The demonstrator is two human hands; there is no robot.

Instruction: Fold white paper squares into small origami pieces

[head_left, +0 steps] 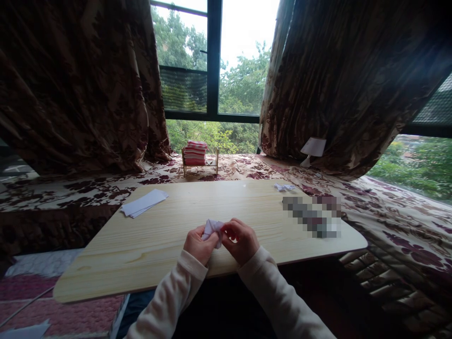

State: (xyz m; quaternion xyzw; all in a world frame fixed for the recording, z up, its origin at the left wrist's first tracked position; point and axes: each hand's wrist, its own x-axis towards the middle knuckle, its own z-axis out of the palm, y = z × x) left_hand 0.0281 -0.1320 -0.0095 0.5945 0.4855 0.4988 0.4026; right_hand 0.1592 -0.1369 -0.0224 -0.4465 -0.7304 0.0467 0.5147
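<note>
A small piece of folded white paper (pixel 212 228) is held up between my two hands, above the near edge of the wooden table (pixel 169 235). My left hand (pixel 199 246) grips it from the left, thumb pressed on its front. On the other side my right hand (pixel 243 240) pinches its right edge between thumb and index finger. The fingers hide part of the paper, so its full shape cannot be made out.
White paper strips (pixel 144 203) lie stacked at the table's left. A small folded paper piece (pixel 284 187) rests at the far right edge, near a blurred-out object (pixel 312 217). Behind stand a little rack with folded pink cloths (pixel 195 153) and a white lamp (pixel 313 148).
</note>
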